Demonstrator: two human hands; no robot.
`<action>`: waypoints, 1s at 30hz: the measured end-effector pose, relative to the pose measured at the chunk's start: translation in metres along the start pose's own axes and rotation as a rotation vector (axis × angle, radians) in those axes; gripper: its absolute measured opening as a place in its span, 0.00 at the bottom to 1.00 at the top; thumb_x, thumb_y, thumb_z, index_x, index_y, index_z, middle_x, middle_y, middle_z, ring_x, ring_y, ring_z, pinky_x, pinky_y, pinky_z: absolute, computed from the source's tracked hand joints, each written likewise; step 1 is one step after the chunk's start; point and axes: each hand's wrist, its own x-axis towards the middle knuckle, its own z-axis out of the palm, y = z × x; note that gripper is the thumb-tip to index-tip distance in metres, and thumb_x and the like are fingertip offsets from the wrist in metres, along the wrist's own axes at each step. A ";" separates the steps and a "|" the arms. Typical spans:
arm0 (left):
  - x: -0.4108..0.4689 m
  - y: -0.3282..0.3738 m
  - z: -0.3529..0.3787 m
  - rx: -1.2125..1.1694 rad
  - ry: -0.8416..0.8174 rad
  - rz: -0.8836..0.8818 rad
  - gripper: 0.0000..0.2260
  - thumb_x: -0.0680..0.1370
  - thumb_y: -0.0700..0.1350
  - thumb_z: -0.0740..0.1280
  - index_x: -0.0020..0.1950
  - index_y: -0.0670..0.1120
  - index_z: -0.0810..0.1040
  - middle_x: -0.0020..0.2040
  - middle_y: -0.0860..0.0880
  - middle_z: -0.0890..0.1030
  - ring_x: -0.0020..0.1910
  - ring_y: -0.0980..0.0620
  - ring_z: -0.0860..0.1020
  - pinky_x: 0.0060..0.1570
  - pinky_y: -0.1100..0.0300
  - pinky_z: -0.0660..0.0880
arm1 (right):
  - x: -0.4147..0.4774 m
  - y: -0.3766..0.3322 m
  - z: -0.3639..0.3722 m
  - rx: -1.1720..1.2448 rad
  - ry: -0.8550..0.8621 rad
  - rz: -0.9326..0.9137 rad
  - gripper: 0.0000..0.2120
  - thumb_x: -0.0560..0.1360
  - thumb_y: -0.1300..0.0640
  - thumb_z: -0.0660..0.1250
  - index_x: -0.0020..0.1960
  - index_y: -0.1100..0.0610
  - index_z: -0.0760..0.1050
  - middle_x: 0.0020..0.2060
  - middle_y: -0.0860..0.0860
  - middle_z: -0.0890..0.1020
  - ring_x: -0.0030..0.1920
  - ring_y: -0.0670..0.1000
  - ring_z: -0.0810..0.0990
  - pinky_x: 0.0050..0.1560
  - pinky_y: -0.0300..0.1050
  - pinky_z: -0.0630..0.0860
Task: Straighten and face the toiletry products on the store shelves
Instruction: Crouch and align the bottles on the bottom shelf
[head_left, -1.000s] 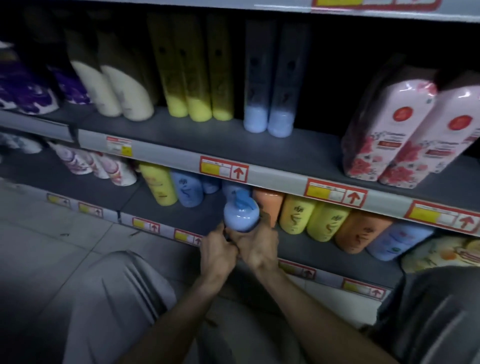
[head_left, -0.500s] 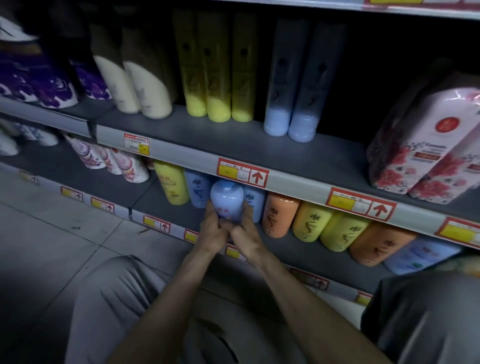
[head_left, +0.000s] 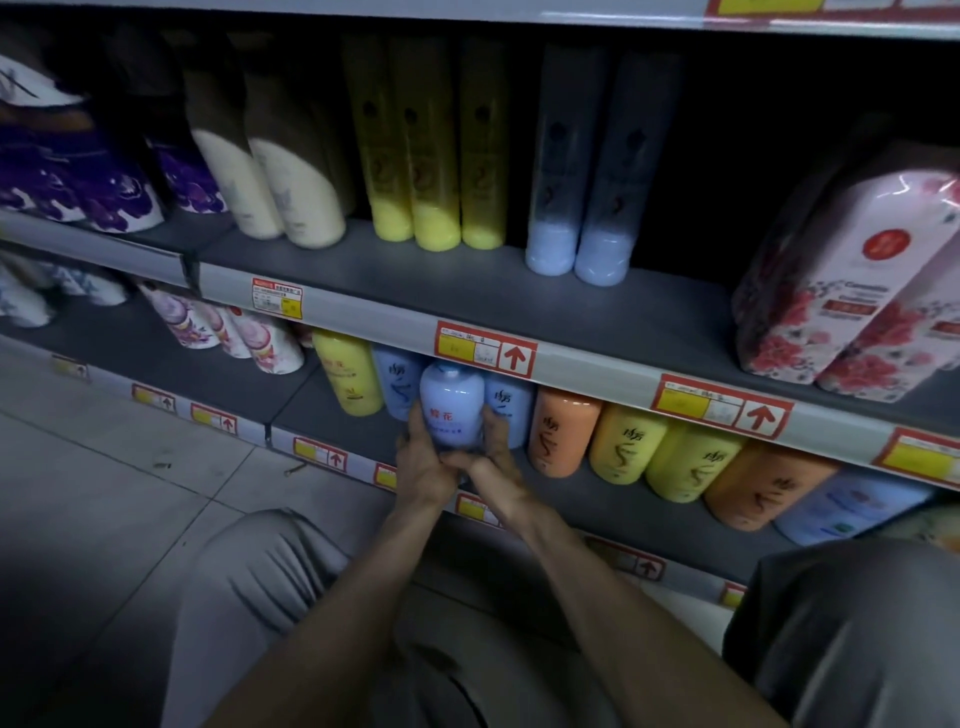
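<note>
A pale blue bottle (head_left: 451, 410) stands upright near the front edge of the lower shelf (head_left: 613, 504), its red lettering facing outward, gripped low down by both hands. The left hand (head_left: 423, 465) curls its fingers round the bottle's left side; the right hand (head_left: 498, 462) wraps the right side, thumbs meeting beneath. The hands hide the base, so whether it rests on the shelf cannot be told. Two darker blue bottles (head_left: 397, 382) sit just behind it, with a yellow bottle (head_left: 347, 374) to the left and an orange bottle (head_left: 563, 434) to the right, heading a row of yellow and orange ones. On the upper shelf (head_left: 467, 291) stand tall yellow bottles (head_left: 426, 156), tall blue bottles (head_left: 576, 171) and, toward its right end, floral packs (head_left: 852, 291). All the bottles are opaque.
</note>
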 end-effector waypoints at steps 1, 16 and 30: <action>0.000 -0.002 0.002 -0.020 0.016 -0.007 0.39 0.74 0.42 0.75 0.80 0.51 0.57 0.66 0.46 0.75 0.63 0.45 0.76 0.60 0.54 0.73 | 0.002 0.003 0.000 0.014 0.010 0.006 0.44 0.72 0.64 0.72 0.81 0.43 0.55 0.67 0.45 0.74 0.66 0.46 0.75 0.71 0.55 0.75; 0.011 -0.020 0.020 -0.443 0.004 -0.195 0.22 0.80 0.33 0.63 0.73 0.47 0.70 0.62 0.45 0.81 0.59 0.46 0.79 0.58 0.51 0.76 | 0.020 0.030 0.033 0.359 0.177 0.176 0.35 0.61 0.43 0.73 0.68 0.43 0.77 0.61 0.50 0.84 0.62 0.52 0.82 0.64 0.61 0.79; 0.050 -0.023 0.009 -1.118 0.025 -0.649 0.18 0.78 0.31 0.58 0.66 0.28 0.74 0.63 0.32 0.79 0.64 0.37 0.79 0.65 0.48 0.77 | 0.035 0.024 0.019 0.601 0.067 0.275 0.18 0.79 0.59 0.64 0.67 0.46 0.77 0.54 0.49 0.88 0.60 0.53 0.83 0.54 0.54 0.79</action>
